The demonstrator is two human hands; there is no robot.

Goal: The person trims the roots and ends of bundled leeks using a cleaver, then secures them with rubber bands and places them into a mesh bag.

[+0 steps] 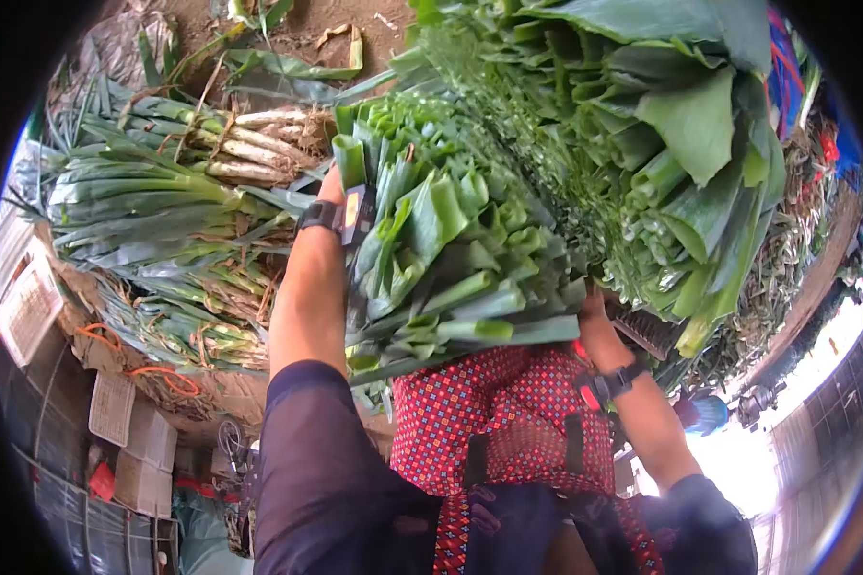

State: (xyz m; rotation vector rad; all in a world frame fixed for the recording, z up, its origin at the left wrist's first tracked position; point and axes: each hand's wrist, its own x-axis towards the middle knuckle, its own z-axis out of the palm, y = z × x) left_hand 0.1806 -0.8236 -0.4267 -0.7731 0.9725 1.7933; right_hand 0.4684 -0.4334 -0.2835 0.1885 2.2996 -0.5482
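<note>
A large bundle of cut green leek tops (460, 249) fills the centre, between my two hands. My left hand (332, 187) is at the bundle's left side, with a black band on the wrist; leaves hide its fingers. My right hand (596, 321) is against the bundle's lower right edge, its fingers mostly hidden behind the leaves. A red and black device (604, 385) is strapped to my right wrist. Another big mass of cut leek leaves (681, 144) lies just beyond, at the upper right.
Leeks with white, rooty ends (268, 144) lie piled at the left on brown soil (393, 29). Orange cord (168, 376) and pale crates (113, 407) are at the lower left. Loose leaf scraps (786, 259) lie at the right, beside a curved rim (810, 297).
</note>
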